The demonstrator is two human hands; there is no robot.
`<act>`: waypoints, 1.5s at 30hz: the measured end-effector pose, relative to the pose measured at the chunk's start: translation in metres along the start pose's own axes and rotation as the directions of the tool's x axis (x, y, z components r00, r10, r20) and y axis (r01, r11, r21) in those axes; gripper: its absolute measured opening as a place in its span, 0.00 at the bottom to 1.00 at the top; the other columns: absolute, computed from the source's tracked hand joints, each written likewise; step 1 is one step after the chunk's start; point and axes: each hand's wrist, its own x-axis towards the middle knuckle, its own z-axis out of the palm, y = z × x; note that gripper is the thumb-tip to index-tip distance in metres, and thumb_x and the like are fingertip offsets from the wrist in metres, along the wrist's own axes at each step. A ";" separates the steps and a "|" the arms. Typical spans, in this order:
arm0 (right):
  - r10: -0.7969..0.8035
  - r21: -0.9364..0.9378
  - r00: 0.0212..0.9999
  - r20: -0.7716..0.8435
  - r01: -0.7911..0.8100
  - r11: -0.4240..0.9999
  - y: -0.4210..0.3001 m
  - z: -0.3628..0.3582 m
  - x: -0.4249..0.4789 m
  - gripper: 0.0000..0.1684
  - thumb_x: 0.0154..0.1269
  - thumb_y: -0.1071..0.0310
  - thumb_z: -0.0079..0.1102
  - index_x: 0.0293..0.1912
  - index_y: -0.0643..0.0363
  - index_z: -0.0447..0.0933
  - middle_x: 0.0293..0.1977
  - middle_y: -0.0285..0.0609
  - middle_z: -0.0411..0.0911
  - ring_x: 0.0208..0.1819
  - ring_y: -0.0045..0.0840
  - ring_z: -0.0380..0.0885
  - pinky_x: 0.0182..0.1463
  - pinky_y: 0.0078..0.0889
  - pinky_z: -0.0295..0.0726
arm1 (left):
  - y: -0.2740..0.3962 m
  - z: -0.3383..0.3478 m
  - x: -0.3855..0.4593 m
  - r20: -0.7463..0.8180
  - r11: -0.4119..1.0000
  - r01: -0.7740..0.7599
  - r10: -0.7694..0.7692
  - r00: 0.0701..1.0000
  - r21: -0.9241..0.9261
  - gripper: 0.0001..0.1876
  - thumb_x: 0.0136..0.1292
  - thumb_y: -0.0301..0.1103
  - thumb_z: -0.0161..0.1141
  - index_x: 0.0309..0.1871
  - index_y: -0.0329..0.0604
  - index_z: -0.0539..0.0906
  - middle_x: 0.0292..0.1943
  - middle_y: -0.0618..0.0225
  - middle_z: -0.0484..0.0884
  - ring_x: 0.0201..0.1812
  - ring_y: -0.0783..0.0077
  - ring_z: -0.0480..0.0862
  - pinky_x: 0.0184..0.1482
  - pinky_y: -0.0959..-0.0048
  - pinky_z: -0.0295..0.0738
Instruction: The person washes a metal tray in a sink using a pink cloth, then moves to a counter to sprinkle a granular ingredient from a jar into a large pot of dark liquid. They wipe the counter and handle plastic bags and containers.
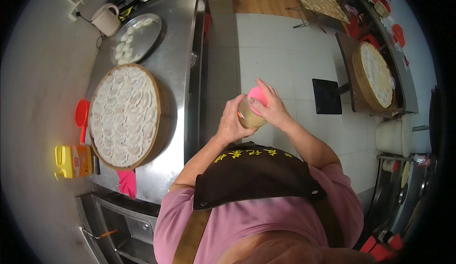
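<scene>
In front of my apron, above the tiled floor, my left hand [231,121] is wrapped around a clear jar [253,121] with pale tan contents. My right hand [273,109] grips the jar's pink lid [255,93], thumb across its top. The lid sits at the jar's upper end; whether it is fastened or loose I cannot tell. To my left, a round wooden-rimmed steamer [161,121] stands on the steel counter [174,50]. Flattened, white-coated pieces that look like dumplings [123,114] cover its top.
Beyond the steamer is a round metal tray [148,39] with small white dough pieces. A red ladle [82,114], yellow oil jug [73,161] and pink cloth [127,184] lie along the counter. A sink [131,228] is at lower left. Another steamer [361,75] rests on a table at right.
</scene>
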 end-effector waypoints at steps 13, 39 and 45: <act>-0.058 0.612 0.990 0.131 -0.035 0.790 0.153 -0.057 0.227 0.72 0.33 0.53 0.84 0.70 0.60 0.43 0.67 0.47 0.53 0.70 0.34 0.52 0.71 0.41 0.55 | -0.111 0.045 0.301 0.158 0.867 0.125 -0.055 0.986 -0.482 0.60 0.34 0.42 0.79 0.70 0.43 0.50 0.63 0.53 0.60 0.68 0.57 0.61 0.68 0.58 0.59; -0.427 0.694 0.788 0.444 -0.001 0.720 0.253 -0.213 0.946 0.66 0.34 0.60 0.82 0.69 0.62 0.51 0.63 0.43 0.64 0.64 0.28 0.63 0.67 0.37 0.63 | -0.359 -0.066 0.935 -0.304 0.667 0.059 -0.415 0.858 -0.743 0.50 0.47 0.35 0.74 0.72 0.40 0.55 0.67 0.55 0.63 0.67 0.60 0.66 0.66 0.63 0.62; -0.414 0.152 0.829 0.377 0.386 0.910 0.244 -0.158 1.083 0.69 0.33 0.63 0.83 0.70 0.60 0.47 0.63 0.44 0.62 0.65 0.30 0.62 0.66 0.37 0.64 | -0.385 -0.073 1.011 -0.529 0.930 0.089 -0.280 0.801 -0.357 0.49 0.44 0.40 0.75 0.70 0.39 0.61 0.59 0.56 0.73 0.60 0.63 0.74 0.63 0.66 0.67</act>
